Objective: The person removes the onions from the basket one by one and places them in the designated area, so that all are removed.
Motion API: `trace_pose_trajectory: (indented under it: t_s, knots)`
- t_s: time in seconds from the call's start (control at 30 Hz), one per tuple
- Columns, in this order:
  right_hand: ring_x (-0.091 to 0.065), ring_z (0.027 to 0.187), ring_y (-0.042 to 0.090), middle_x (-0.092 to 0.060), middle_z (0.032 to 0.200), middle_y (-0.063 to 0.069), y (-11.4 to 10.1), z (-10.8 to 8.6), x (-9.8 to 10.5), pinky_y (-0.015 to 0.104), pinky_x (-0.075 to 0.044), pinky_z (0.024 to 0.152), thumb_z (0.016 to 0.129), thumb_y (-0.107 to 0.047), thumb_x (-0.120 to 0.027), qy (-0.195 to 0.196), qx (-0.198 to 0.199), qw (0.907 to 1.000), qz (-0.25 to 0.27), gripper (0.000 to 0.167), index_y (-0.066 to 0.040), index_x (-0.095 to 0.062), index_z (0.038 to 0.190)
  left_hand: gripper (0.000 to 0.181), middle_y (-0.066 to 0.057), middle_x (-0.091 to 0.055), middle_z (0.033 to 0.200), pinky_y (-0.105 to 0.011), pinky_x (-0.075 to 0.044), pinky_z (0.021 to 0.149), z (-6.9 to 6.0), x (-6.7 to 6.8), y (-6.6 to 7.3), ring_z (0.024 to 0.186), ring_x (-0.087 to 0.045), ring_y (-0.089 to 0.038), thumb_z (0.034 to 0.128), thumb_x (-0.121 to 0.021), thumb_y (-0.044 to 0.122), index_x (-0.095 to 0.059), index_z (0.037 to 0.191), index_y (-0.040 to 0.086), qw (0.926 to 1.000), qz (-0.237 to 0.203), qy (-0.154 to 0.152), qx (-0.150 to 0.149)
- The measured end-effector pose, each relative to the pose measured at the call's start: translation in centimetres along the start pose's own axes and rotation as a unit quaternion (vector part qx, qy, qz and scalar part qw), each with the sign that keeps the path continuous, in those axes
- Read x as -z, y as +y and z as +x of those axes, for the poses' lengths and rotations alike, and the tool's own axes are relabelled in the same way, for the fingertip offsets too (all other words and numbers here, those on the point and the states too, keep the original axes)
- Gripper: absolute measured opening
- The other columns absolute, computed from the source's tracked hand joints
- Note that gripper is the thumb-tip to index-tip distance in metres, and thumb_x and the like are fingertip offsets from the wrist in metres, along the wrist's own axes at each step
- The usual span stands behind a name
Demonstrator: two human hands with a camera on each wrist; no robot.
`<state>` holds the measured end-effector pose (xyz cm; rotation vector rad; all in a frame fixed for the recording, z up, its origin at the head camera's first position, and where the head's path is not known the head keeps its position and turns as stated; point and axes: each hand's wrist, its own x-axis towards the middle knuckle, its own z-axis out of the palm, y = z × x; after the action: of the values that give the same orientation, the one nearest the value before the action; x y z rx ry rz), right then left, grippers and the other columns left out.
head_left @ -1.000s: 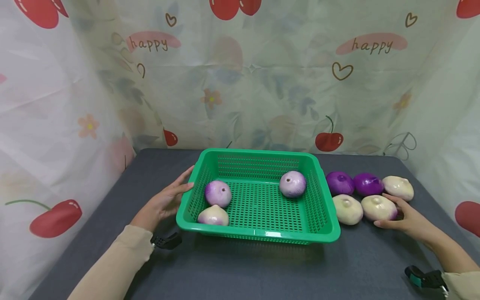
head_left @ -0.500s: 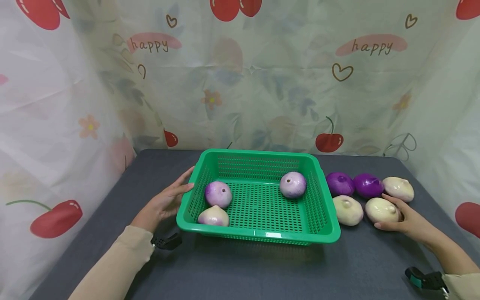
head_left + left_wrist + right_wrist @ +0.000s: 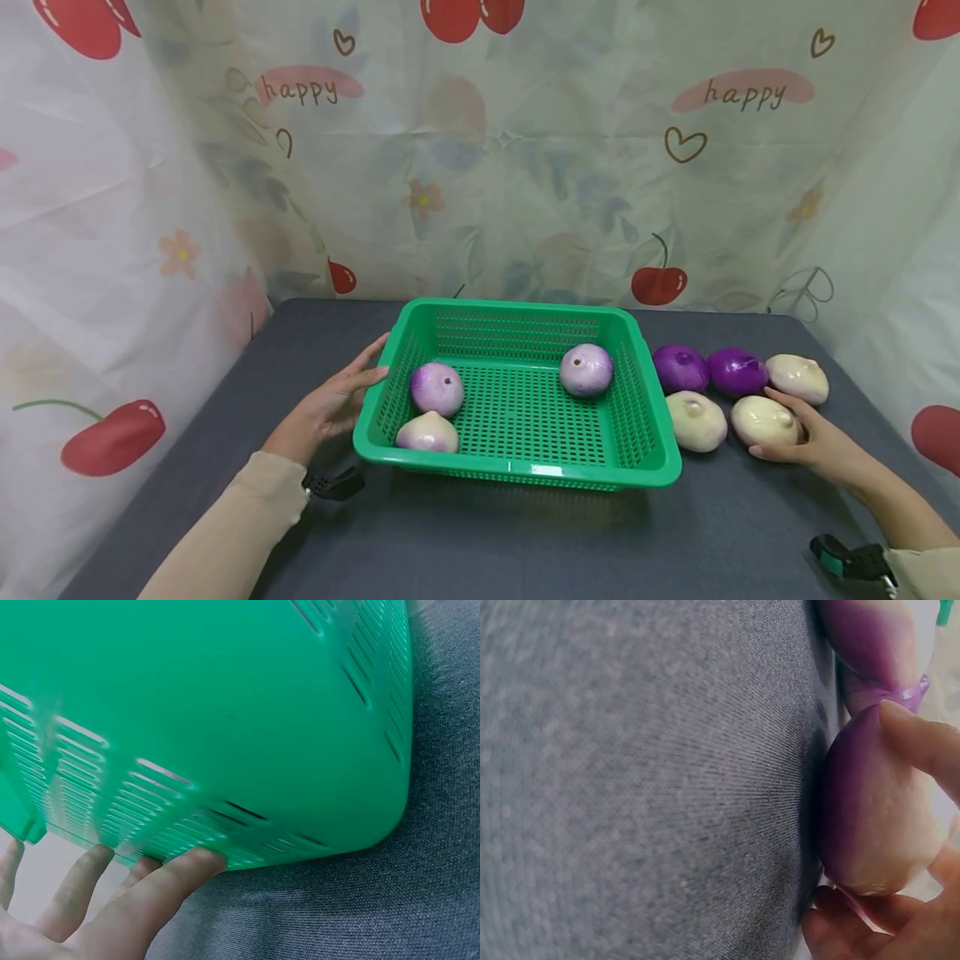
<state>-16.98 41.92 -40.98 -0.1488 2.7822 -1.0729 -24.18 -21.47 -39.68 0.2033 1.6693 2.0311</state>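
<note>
Probably firm and slippery, the onion at lower right suits a side hold; the right grip pinches it so, left grip spread against basket

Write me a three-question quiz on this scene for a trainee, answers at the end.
1. Count: how many round vegetables lie inside the green basket?
2. True or false: the left hand is at the outer side of the green basket.
3. Multiple choice: what does the right hand grip?
A) the green basket
B) nothing
C) the pale vegetable at the right end of the nearer row

Key: 1. Three. 2. True. 3. C.
</note>
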Motion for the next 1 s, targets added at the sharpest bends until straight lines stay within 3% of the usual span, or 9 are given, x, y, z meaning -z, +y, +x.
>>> trace_pose_trajectory:
  t_s: [0.23,0.37,0.53,0.63,0.77,0.87,1.0]
  knots:
    - [-0.031,0.108,-0.004,-0.018,0.148,0.035,-0.14,0.16,0.1,0.011,-0.032,0.072,0.092,-0.029,-0.066,-0.007,-0.005,1.0,-0.002,0.09,0.001,-0.008,0.154,0.07,-0.019,-0.016,0.156,-0.057,-0.046,0.096,0.16,0.01,-0.02,0.129,-0.045,-0.035,0.1029,-0.047,0.022,-0.005,0.155,0.04,1.0,-0.001,0.0,0.0]
    - [-0.032,0.106,-0.006,-0.02,0.148,0.034,-0.29,0.24,0.13,0.012,-0.034,0.073,0.093,-0.03,-0.066,-0.007,-0.005,0.9999,-0.006,0.088,0.001,-0.01,0.153,0.069,-0.018,-0.016,0.157,-0.058,-0.045,0.096,0.19,0.05,-0.04,0.131,-0.043,-0.036,0.103,-0.047,0.022,-0.004,0.155,0.041,1.0,0.002,-0.001,0.0]
    - [-0.033,0.105,-0.004,-0.022,0.145,0.036,-0.47,0.17,-0.01,0.026,-0.037,0.082,0.092,-0.028,-0.065,-0.008,-0.001,0.9999,-0.013,0.087,0.002,-0.01,0.153,0.07,-0.019,-0.015,0.157,-0.057,-0.045,0.097,0.2,0.07,-0.07,0.133,-0.04,-0.037,0.103,-0.047,0.022,-0.004,0.155,0.04,1.0,0.004,-0.002,-0.002]
    - [-0.035,0.108,0.004,-0.022,0.145,0.036,-0.49,0.21,-0.1,0.028,-0.034,0.082,0.092,-0.028,-0.065,-0.008,-0.002,0.9998,-0.019,0.087,0.001,-0.01,0.153,0.069,-0.019,-0.016,0.156,-0.057,-0.046,0.097,0.17,0.04,-0.08,0.131,-0.043,-0.035,0.103,-0.047,0.022,-0.005,0.155,0.041,1.0,0.003,0.001,-0.001]
    - [-0.036,0.112,0.013,-0.018,0.147,0.037,-0.45,0.25,-0.24,0.044,-0.035,0.092,0.092,-0.026,-0.066,-0.003,0.0,1.0,-0.009,0.089,0.001,-0.008,0.153,0.07,-0.019,-0.016,0.156,-0.056,-0.046,0.096,0.15,0.03,-0.09,0.129,-0.045,-0.034,0.1027,-0.048,0.022,-0.005,0.155,0.041,1.0,0.002,0.001,0.0]
    - [-0.033,0.121,0.03,-0.014,0.149,0.039,-0.38,0.23,-0.37,0.061,-0.027,0.096,0.09,-0.024,-0.068,-0.003,0.004,0.9999,0.013,0.093,0.001,-0.005,0.154,0.071,-0.02,-0.016,0.156,-0.056,-0.047,0.096,0.14,0.03,-0.07,0.129,-0.045,-0.034,0.1024,-0.049,0.023,-0.004,0.155,0.041,1.0,0.002,-0.001,0.0]
    - [-0.021,0.125,0.052,-0.009,0.149,0.042,-0.25,0.18,-0.51,0.069,-0.022,0.096,0.088,-0.021,-0.07,-0.006,0.006,0.9994,0.032,0.097,0.002,-0.002,0.153,0.072,-0.02,-0.016,0.156,-0.055,-0.047,0.096,0.14,0.1,-0.08,0.128,-0.046,-0.034,0.102,-0.05,0.024,-0.004,0.155,0.041,1.0,0.001,0.0,0.001]
